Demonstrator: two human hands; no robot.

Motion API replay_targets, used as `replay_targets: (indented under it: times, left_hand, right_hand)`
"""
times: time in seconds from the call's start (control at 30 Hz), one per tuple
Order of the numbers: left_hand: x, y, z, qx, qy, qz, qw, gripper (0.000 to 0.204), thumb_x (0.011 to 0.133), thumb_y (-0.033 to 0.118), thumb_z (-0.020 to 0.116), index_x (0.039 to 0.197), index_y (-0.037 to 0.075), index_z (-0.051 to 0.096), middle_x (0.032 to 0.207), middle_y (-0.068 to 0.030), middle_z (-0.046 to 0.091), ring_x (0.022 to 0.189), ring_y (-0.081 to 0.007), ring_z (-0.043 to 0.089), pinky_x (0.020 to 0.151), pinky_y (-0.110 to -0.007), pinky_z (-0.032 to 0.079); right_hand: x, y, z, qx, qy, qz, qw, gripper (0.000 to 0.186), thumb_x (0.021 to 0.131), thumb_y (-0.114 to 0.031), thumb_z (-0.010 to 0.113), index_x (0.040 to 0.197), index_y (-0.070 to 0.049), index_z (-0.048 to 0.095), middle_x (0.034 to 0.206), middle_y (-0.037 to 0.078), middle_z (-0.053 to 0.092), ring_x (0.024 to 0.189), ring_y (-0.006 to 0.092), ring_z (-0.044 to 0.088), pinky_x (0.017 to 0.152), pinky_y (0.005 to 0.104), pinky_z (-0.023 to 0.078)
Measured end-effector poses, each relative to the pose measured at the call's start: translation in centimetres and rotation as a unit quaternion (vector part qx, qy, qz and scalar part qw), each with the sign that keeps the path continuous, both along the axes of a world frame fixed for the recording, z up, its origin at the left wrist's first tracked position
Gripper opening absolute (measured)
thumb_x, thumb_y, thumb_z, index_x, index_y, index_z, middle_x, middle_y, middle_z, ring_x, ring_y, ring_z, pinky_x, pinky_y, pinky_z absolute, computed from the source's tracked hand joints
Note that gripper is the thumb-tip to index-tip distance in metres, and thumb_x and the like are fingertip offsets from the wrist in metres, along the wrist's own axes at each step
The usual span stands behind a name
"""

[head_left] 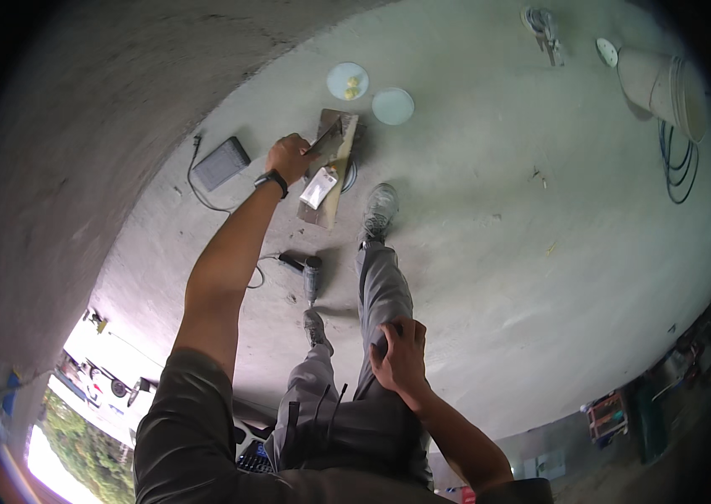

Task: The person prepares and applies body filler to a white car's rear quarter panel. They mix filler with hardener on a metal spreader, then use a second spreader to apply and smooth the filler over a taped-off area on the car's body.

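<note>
My left hand (288,156), with a dark band on its wrist, is closed around the near end of a thin, dark, flat strip-like tool (324,137); its exact kind is unclear. The tool reaches over a brown and tan board-like piece (315,214) on the floor. On that piece lies a white pouch (318,188) with an orange spot at its top. My right hand (401,356) rests on my right knee, fingers spread over the grey trouser leg, holding nothing. Between my legs and the board, a dark power drill (312,277) stands on the floor with its bit downward.
Beyond the board are a pale dish (360,70) with yellowish lumps and another pale disc (393,107). A grey case (222,164) with a cable lies by the wall. A whitish bucket (650,88), a coiled hose (682,191) and a metallic tool (547,35) are far right.
</note>
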State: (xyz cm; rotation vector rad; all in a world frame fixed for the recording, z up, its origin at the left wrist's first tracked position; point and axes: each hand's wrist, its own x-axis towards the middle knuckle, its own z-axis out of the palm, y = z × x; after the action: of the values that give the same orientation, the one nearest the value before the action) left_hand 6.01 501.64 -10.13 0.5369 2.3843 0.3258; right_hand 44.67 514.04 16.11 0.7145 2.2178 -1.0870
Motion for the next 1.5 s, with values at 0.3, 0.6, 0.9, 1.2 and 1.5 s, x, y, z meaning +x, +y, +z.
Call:
replay_targets:
  times: [0.3, 0.6, 0.9, 1.2, 1.5]
  left_hand:
    - [16.4, -11.1, 29.0, 0.228, -0.103, 0.199, 0.948, 0.032, 0.085, 0.028, 0.083, 0.093, 0.001, 0.067, 0.07, -0.0125, 0.061, 0.062, -0.0159, 0.055, 0.06, -0.036, 0.046]
    - [40.3, -32.0, 50.6, 0.316, -0.078, 0.265, 0.908, 0.031, 0.086, 0.024, 0.085, 0.1, -0.002, 0.076, 0.072, -0.0096, 0.069, 0.065, -0.0109, 0.06, 0.063, -0.031, 0.05]
    - [69.4, -63.8, 55.7, 0.463, 0.029, 0.668, 0.582, 0.021, 0.104, 0.02, 0.07, 0.102, -0.001, 0.075, 0.089, 0.005, 0.07, 0.084, -0.0036, 0.06, 0.076, -0.024, 0.05]
    - [83.4, -78.5, 57.5, 0.591, 0.16, 0.695, 0.378, 0.033, 0.099, 0.011, 0.069, 0.129, 0.001, 0.059, 0.114, -0.0076, 0.072, 0.096, -0.0145, 0.072, 0.083, -0.038, 0.064]
    - [75.1, -98.7, 55.9, 0.528, 0.177, 0.806, 0.201, 0.032, 0.109, 0.022, 0.061, 0.129, -0.002, 0.065, 0.116, 0.0009, 0.069, 0.103, -0.0059, 0.06, 0.091, -0.024, 0.048]
  right_hand:
    - [2.6, -4.7, 1.1, -0.098, 0.027, -0.151, 0.983, 0.038, 0.088, -0.024, 0.082, 0.114, 0.0, 0.068, 0.109, 0.016, 0.072, 0.099, 0.0339, 0.07, 0.092, 0.0431, 0.055]
    - [2.9, -17.6, 20.5, -0.281, 0.143, 0.04, 0.948, 0.03, 0.087, -0.003, 0.083, 0.114, -0.002, 0.069, 0.087, 0.002, 0.073, 0.078, 0.0099, 0.067, 0.075, 0.026, 0.056]
    - [12.5, -49.6, 28.7, -0.408, -0.03, 0.286, 0.866, 0.018, 0.098, -0.01, 0.074, 0.112, 0.002, 0.074, 0.086, 0.004, 0.073, 0.072, 0.009, 0.065, 0.066, 0.026, 0.053]
    - [14.3, -72.6, 27.1, -0.627, -0.246, 0.169, 0.719, 0.038, 0.096, 0.006, 0.061, 0.134, 0.0, 0.061, 0.119, 0.016, 0.073, 0.104, 0.0235, 0.076, 0.089, 0.0343, 0.064]
    - [11.6, -103.3, 24.4, -0.539, -0.216, 0.326, 0.746, 0.019, 0.101, -0.029, 0.045, 0.096, -0.011, 0.048, 0.075, 0.001, 0.046, 0.059, 0.0139, 0.045, 0.053, 0.0292, 0.036]
